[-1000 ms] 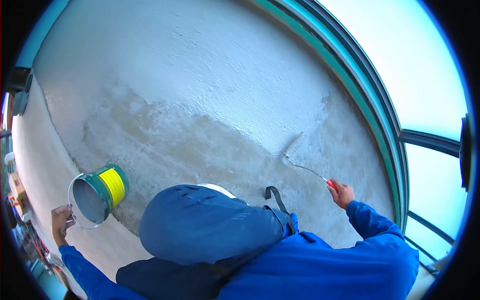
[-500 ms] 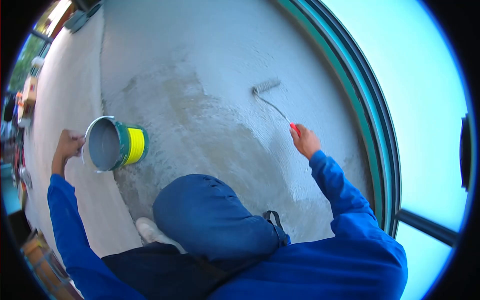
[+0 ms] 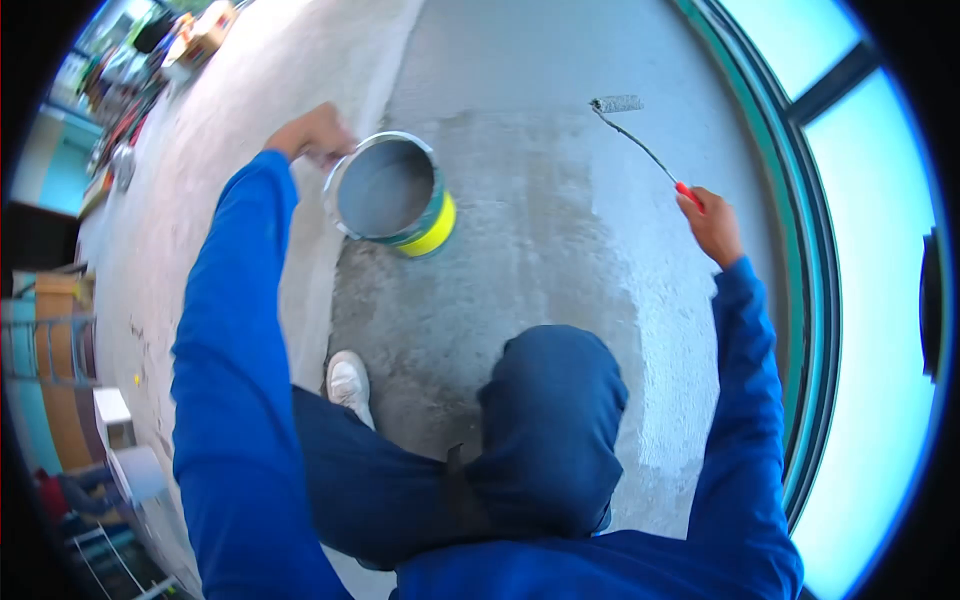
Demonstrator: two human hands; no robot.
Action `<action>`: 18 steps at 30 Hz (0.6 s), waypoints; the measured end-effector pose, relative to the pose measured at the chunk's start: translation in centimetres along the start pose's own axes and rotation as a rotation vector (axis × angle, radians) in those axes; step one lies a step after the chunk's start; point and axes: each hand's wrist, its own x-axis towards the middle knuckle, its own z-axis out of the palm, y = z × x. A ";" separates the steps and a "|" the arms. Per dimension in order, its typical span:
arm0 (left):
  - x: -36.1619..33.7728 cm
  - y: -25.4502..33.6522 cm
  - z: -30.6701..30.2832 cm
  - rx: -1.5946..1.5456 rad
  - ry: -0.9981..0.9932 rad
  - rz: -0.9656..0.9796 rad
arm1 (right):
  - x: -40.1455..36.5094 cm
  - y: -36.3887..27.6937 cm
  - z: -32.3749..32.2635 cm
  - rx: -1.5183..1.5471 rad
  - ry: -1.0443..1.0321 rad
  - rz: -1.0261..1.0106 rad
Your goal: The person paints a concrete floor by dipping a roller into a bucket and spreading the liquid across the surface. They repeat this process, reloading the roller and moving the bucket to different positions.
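Note:
My left hand [image 3: 318,132] is closed on the handle of a green bucket [image 3: 405,195] with a yellow label. The bucket tilts towards me, and grey paint or slurry shows inside it. My right hand [image 3: 712,225] grips the red handle of a paint roller [image 3: 618,103], whose grey, coated head rests on the wet-looking grey floor [image 3: 500,60]. Between the two hands lies a darker, patchy stretch of floor [image 3: 500,230].
A green-edged frame [image 3: 765,150] with bright panels curves along the right. My bent knee and white shoe [image 3: 348,382] are below. Boxes and clutter [image 3: 200,35] stand at the upper left; a ladder [image 3: 50,350] and a white bin-like object [image 3: 138,472] are at the left.
The view has shifted. In it, the bucket and my left hand sit further right and higher, and the roller with my right hand is also higher and further right. Both hands keep their hold.

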 end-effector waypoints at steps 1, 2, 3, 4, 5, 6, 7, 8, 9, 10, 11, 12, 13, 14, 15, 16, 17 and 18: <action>0.2 -0.2 0.2 -0.155 0.011 -0.064 | -0.7 -3.0 -1.8 0.031 -0.016 -0.056; 0.3 -0.4 0.1 -0.170 0.008 -0.078 | -1.4 -5.8 -3.3 0.063 -0.023 -0.128; 0.5 -0.5 0.0 -0.185 0.004 -0.085 | -2.2 -8.5 -4.5 0.094 -0.027 -0.196; 0.7 -0.7 -0.1 -0.200 -0.003 -0.089 | -3.0 -11.3 -5.7 0.111 -0.066 -0.225; 0.7 -1.3 -0.5 -0.212 -0.009 -0.083 | -4.0 -14.5 -6.7 0.125 -0.101 -0.254; 1.1 -2.0 -0.5 -0.228 -0.024 -0.078 | -4.1 -17.2 -7.1 0.136 -0.146 -0.277; 1.6 -2.6 -0.5 -0.244 -0.039 -0.072 | -4.1 -19.6 -7.2 0.104 -0.192 -0.311; 2.0 -3.2 -0.6 -0.271 -0.063 -0.061 | -4.1 -22.0 -7.2 0.071 -0.240 -0.343; 2.3 -3.7 -0.7 -0.297 -0.092 -0.050 | -4.1 -24.2 -6.8 0.038 -0.291 -0.370; 2.4 -4.2 -0.8 -0.323 -0.123 -0.037 | -4.0 -26.1 -5.8 -0.031 -0.302 -0.414; 2.4 -4.5 -0.8 -0.324 -0.136 -0.017 | -3.4 -28.0 -4.6 -0.100 -0.308 -0.457; 2.4 -4.5 -1.1 -0.322 -0.147 0.005 | -2.8 -30.0 -3.2 -0.167 -0.312 -0.500; 2.4 -4.5 -1.3 -0.317 -0.161 0.031 | -2.2 -32.0 -1.7 -0.248 -0.335 -0.492; 2.4 -4.6 -1.4 -0.314 -0.162 0.061 | -1.5 -33.8 -0.1 -0.332 -0.359 -0.481; 2.5 -4.7 -1.5 -0.311 -0.165 0.093 | -0.6 -35.1 1.6 -0.383 -0.375 -0.496; 2.7 -4.9 -1.4 -0.307 -0.169 0.126 | 0.1 -36.1 3.1 -0.435 -0.392 -0.507; 2.8 -5.1 -1.4 -0.292 -0.175 0.140 | 0.8 -37.3 4.2 -0.478 -0.422 -0.466; 3.1 -5.4 -1.4 -0.303 -0.181 0.156 | 1.4 -38.4 5.2 -0.519 -0.451 -0.423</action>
